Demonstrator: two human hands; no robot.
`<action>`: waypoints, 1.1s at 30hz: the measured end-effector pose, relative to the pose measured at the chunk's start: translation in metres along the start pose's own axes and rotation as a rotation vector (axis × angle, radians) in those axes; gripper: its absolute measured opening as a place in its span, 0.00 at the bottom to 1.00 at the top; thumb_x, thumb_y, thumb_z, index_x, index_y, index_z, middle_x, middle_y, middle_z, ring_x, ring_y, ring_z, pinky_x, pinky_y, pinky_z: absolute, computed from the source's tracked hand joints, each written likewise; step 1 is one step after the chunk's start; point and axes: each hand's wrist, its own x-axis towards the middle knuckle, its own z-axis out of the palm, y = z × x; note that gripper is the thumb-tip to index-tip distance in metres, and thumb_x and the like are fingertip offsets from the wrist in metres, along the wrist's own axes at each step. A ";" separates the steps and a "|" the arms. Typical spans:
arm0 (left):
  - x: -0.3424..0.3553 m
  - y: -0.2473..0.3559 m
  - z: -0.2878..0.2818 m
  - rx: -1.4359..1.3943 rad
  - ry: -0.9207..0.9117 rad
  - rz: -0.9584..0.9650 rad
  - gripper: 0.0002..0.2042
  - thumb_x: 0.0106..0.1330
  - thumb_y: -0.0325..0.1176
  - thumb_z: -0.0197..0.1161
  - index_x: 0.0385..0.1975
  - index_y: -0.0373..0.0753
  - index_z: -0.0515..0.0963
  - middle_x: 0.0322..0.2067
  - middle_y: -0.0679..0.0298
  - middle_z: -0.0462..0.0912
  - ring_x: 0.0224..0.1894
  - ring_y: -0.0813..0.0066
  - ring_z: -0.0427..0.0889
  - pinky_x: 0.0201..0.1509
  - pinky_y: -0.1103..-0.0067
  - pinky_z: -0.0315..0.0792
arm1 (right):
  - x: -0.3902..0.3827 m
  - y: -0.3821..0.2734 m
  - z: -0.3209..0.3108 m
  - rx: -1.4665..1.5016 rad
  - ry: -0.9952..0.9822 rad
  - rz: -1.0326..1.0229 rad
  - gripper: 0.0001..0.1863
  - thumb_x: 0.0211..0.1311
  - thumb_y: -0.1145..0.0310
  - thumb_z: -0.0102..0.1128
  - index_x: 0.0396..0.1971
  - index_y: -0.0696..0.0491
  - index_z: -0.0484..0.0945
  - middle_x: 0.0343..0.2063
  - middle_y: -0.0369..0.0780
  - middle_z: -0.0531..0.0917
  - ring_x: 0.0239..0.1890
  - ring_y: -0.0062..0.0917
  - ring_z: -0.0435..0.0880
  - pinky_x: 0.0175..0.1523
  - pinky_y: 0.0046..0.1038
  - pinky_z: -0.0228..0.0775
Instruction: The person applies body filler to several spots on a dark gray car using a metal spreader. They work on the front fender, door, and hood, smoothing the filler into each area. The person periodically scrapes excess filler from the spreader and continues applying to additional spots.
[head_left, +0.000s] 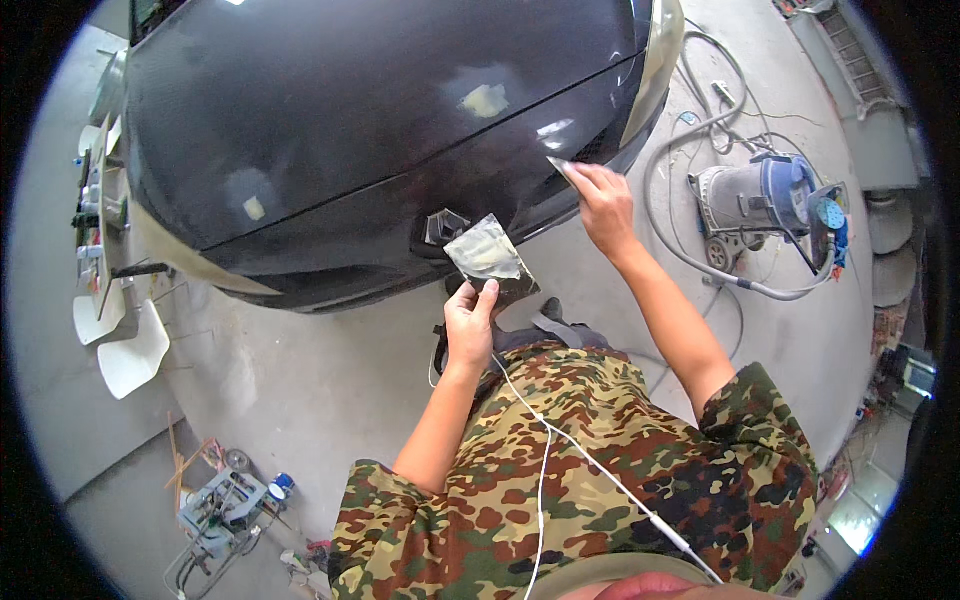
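Note:
My left hand (470, 322) grips a flat, squarish mixing plate (488, 252) by its near edge, thumb on top. Pale putty is smeared over the plate's face. Raised to the right, my right hand (606, 208) pinches a thin spreader (559, 167), its edge pointing up and left. The spreader is apart from the plate and appears above the dark car (330, 110). One pale filler patch (486, 100) shows beyond my hands on the car's panel. Another filler patch (254, 208) lies further left, ringed by a dull sanded area.
A blue and grey vacuum machine (772, 195) stands on the floor at the right, its grey hose (655, 200) looping beside the car. White chairs (135, 350) are at the left. A wheeled metal rig (225, 510) is at lower left. A white cable (545, 440) hangs down my shirt.

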 end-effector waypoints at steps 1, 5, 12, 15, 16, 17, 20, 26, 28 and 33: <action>0.035 0.025 -0.039 0.019 -0.029 -0.019 0.09 0.74 0.33 0.65 0.44 0.34 0.80 0.39 0.63 0.87 0.37 0.78 0.85 0.40 0.78 0.81 | 0.048 -0.025 0.038 -0.071 -0.013 -0.095 0.24 0.53 0.82 0.60 0.52 0.52 0.84 0.49 0.37 0.86 0.51 0.34 0.83 0.56 0.37 0.72; 0.128 0.108 -0.136 0.082 -0.029 -0.008 0.09 0.74 0.34 0.64 0.43 0.34 0.81 0.37 0.64 0.87 0.36 0.79 0.85 0.39 0.78 0.81 | 0.199 -0.099 0.154 -0.223 -0.011 -0.278 0.20 0.59 0.76 0.60 0.52 0.48 0.85 0.51 0.33 0.87 0.56 0.27 0.83 0.57 0.34 0.69; 0.152 0.146 -0.154 0.118 -0.108 -0.055 0.10 0.74 0.33 0.65 0.46 0.32 0.82 0.37 0.70 0.84 0.36 0.88 0.76 0.41 0.85 0.70 | 0.274 -0.106 0.192 -0.321 0.070 -0.471 0.19 0.64 0.72 0.59 0.54 0.42 0.85 0.52 0.31 0.87 0.56 0.25 0.84 0.61 0.36 0.67; 0.170 0.150 -0.182 0.118 -0.106 -0.081 0.10 0.74 0.34 0.65 0.46 0.34 0.83 0.38 0.68 0.86 0.36 0.85 0.79 0.41 0.83 0.73 | 0.278 -0.105 0.209 -0.287 0.051 -0.479 0.17 0.64 0.72 0.59 0.51 0.43 0.85 0.50 0.31 0.88 0.54 0.24 0.86 0.60 0.35 0.68; 0.178 0.151 -0.192 0.124 -0.089 -0.071 0.10 0.74 0.34 0.65 0.46 0.34 0.83 0.39 0.67 0.87 0.36 0.84 0.81 0.41 0.83 0.75 | 0.276 -0.105 0.214 -0.258 0.037 -0.474 0.18 0.62 0.74 0.59 0.51 0.44 0.86 0.50 0.32 0.88 0.53 0.24 0.86 0.60 0.34 0.69; 0.181 0.149 -0.198 0.121 -0.112 -0.096 0.10 0.74 0.35 0.65 0.46 0.35 0.83 0.39 0.67 0.87 0.36 0.84 0.81 0.41 0.82 0.75 | 0.272 -0.106 0.219 -0.254 -0.038 -0.456 0.18 0.61 0.76 0.60 0.50 0.45 0.86 0.49 0.32 0.89 0.52 0.24 0.87 0.59 0.33 0.70; 0.192 0.148 -0.207 0.118 -0.123 -0.113 0.10 0.74 0.36 0.65 0.44 0.35 0.82 0.38 0.67 0.87 0.36 0.83 0.82 0.40 0.82 0.75 | 0.255 -0.109 0.229 -0.173 0.029 -0.459 0.16 0.62 0.73 0.59 0.48 0.45 0.86 0.48 0.33 0.89 0.51 0.25 0.87 0.59 0.33 0.70; 0.195 0.169 -0.198 0.155 -0.159 -0.176 0.10 0.73 0.34 0.66 0.46 0.35 0.82 0.39 0.66 0.87 0.36 0.83 0.82 0.41 0.82 0.75 | 0.212 -0.123 0.219 -0.131 -0.022 -0.358 0.17 0.61 0.71 0.59 0.50 0.46 0.84 0.48 0.33 0.88 0.51 0.26 0.86 0.58 0.34 0.72; 0.185 0.174 -0.189 0.097 -0.142 -0.142 0.09 0.73 0.34 0.66 0.45 0.34 0.82 0.37 0.69 0.86 0.35 0.86 0.79 0.40 0.84 0.71 | 0.195 -0.129 0.202 -0.055 -0.013 -0.285 0.19 0.56 0.75 0.62 0.48 0.47 0.86 0.48 0.34 0.88 0.50 0.27 0.87 0.57 0.35 0.73; 0.169 0.168 -0.151 0.145 -0.144 -0.062 0.07 0.71 0.33 0.68 0.39 0.35 0.82 0.30 0.75 0.80 0.30 0.89 0.72 0.34 0.85 0.65 | 0.146 -0.149 0.151 0.454 0.201 0.312 0.16 0.65 0.78 0.63 0.52 0.51 0.86 0.49 0.40 0.88 0.51 0.30 0.86 0.57 0.30 0.75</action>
